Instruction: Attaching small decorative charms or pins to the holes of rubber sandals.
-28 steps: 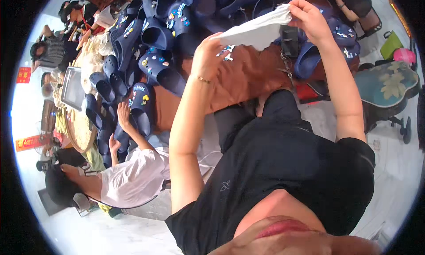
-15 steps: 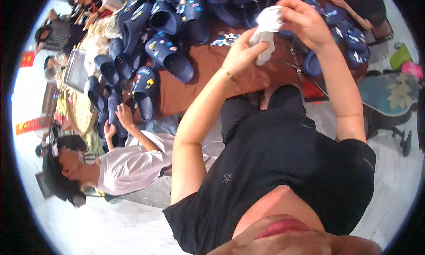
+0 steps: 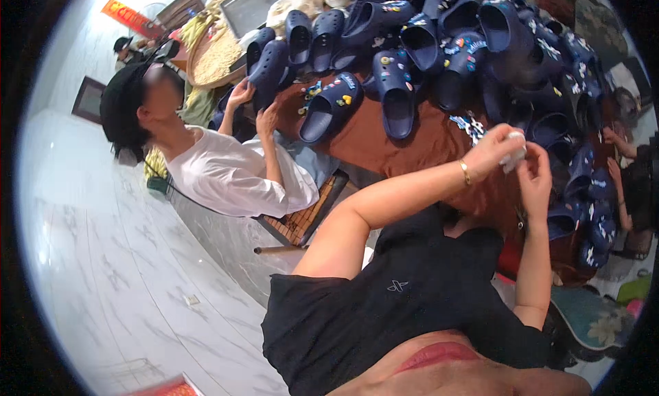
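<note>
My left hand and my right hand are raised together in front of me, both pinching a small crumpled white bag. The bag is scrunched between the fingers, so what is inside it is hidden. A thin bracelet circles my left wrist. Just beyond my hands lies a brown table, with a small pile of colourful shoe charms beside my left hand. Behind the charms, several navy blue clogs are heaped.
A person in a white shirt and black cap sits at the table's left, holding a navy clog. More clogs pile at the right, where another person's hand reaches in. A woven chair stands on the marble floor.
The white bag, first held spread out, has been scrunched small between my hands. The view has swung left, so the person in white now sits larger in view.
</note>
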Motion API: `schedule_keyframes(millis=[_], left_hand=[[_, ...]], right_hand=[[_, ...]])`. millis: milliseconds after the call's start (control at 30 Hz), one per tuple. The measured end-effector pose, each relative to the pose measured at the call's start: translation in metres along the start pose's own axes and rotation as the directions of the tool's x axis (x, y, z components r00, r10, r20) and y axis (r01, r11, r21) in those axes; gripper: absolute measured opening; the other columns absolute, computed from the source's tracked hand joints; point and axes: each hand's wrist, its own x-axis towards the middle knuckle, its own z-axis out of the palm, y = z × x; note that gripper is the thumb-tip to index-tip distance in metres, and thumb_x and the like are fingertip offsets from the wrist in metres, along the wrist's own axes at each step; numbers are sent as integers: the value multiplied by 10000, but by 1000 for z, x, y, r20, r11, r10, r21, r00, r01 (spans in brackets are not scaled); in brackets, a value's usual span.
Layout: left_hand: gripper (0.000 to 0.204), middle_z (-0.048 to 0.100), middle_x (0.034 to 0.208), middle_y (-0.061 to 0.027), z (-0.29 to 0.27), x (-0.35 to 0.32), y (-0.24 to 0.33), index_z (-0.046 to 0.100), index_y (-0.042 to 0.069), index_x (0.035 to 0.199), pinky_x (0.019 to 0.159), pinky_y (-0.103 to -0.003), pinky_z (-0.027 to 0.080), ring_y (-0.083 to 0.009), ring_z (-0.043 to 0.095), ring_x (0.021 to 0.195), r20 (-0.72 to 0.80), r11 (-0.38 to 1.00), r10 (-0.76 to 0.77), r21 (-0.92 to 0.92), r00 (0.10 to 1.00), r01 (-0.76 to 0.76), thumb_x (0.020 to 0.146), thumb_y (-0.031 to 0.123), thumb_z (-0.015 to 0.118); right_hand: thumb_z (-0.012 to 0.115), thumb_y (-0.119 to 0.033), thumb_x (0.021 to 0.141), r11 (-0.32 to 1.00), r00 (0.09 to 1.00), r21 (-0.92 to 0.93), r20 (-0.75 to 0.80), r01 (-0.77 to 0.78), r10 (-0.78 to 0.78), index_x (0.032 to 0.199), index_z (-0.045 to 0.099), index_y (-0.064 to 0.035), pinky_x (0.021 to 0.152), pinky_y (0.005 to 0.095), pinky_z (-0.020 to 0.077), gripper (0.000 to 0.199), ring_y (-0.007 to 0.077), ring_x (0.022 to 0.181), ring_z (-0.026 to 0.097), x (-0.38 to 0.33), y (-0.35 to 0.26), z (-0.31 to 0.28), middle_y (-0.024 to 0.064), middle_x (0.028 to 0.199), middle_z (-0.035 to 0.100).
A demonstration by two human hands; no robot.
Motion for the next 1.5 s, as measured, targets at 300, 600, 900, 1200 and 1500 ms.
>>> schedule_keyframes(millis=[300,600,900,1200,1500], left_hand=[[446,515,1021,-76,9,-19,3,419,-23,1144,807,-263,415,-124,497,937,16,972,32,234,999,-35,779,166,592],[351,568,978,-87,-5,-29,-6,499,-32,1054,777,-268,453,-139,547,886,45,980,4,201,999,-13,751,91,625],[212,588,895,-40,-20,-42,-20,567,2,954,719,-250,435,-119,542,811,-148,873,-30,478,989,98,748,51,549],[262,569,953,-55,32,-23,-58,530,-28,1047,770,-218,426,-113,532,849,381,860,-377,482,844,167,793,27,557],[246,568,970,-93,57,47,-75,507,-17,1063,750,-239,444,-120,535,807,564,900,-416,367,714,235,830,57,527]], right_hand=[[551,-25,775,974,995,215,-54,-73,86,948,526,12,745,234,401,179,105,816,516,1,10,-6,32,875,564],[544,-15,786,882,981,432,35,-186,190,958,549,-1,761,225,393,173,99,839,516,-3,18,7,28,906,571],[628,-97,691,986,993,-115,-16,118,-121,997,561,-43,810,338,426,317,263,918,540,-34,-3,22,124,966,567],[504,-12,664,925,923,-261,-340,-275,178,967,582,-29,734,352,461,314,263,843,592,-168,28,-83,148,874,605],[559,-102,774,859,-449,484,-813,-168,371,979,539,-33,555,286,482,218,156,705,580,-475,-19,-151,70,852,585]])
